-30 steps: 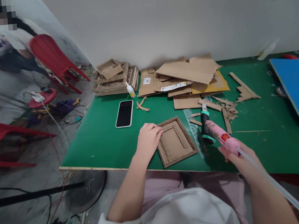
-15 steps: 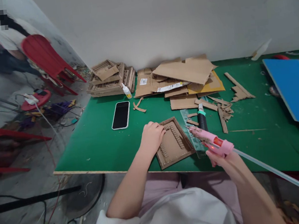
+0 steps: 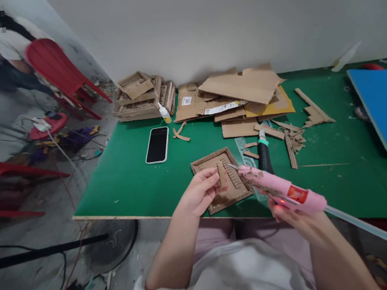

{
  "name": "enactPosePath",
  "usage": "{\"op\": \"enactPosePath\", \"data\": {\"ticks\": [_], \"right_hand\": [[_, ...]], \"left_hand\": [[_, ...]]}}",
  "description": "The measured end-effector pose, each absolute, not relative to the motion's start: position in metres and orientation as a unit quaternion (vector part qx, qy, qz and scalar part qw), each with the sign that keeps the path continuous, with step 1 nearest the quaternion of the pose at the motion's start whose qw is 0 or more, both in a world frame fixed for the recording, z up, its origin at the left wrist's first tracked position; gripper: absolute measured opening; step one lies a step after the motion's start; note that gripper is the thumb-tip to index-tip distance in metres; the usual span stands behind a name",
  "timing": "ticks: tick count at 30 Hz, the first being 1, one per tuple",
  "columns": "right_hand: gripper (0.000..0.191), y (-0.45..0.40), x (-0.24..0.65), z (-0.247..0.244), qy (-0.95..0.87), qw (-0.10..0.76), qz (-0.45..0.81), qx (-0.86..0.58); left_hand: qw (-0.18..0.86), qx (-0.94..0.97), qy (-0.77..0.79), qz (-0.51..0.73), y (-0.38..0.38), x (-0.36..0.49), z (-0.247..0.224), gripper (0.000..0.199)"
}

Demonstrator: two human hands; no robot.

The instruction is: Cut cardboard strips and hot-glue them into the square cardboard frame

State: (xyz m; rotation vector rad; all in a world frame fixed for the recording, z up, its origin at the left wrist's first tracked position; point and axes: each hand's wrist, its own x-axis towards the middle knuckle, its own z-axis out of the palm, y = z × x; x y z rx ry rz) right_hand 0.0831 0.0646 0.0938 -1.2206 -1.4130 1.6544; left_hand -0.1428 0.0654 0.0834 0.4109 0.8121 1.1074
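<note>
Pinched between the fingers of my left hand (image 3: 200,192) is a small cardboard strip (image 3: 221,175), held upright above a shallow cardboard tray (image 3: 231,201). Rows of short cardboard pieces line the inside of that tray, which lies tilted on the green table. My right hand (image 3: 294,215) grips a pink hot glue gun (image 3: 268,181) with a lit red light and a long clear glue stick out of its back. The gun's metal tip is close to the strip's upper end; whether they touch I cannot tell. A utility knife (image 3: 263,154) and a clear green ruler (image 3: 240,146) lie beside the tray.
A phone (image 3: 157,145) and a glue bottle (image 3: 165,114) are at the left. Behind stand stacked cardboard frames (image 3: 138,111) and flat cardboard sheets (image 3: 239,88). Scraps (image 3: 292,140) lie to the right, near a blue board (image 3: 381,108). Another person sits by a red chair (image 3: 54,67).
My left hand has lifted off the tray and now holds a cardboard strip. The glue gun has come left and nearer, its tip now by the strip.
</note>
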Motion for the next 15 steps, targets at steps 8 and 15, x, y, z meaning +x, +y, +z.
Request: {"op": "enactPosePath", "data": {"ticks": [8,15], "right_hand": [[0.055,0.053,0.078,0.101,-0.506,0.282,0.653,-0.488],[0.060,0.044,0.072,0.106,-0.489,0.318,0.609,-0.537]], "left_hand": [[0.759,0.169,0.376,0.504,0.064,-0.140,0.087,0.033],[0.762,0.160,0.377,0.501,0.063,-0.139,0.089,0.032]]}}
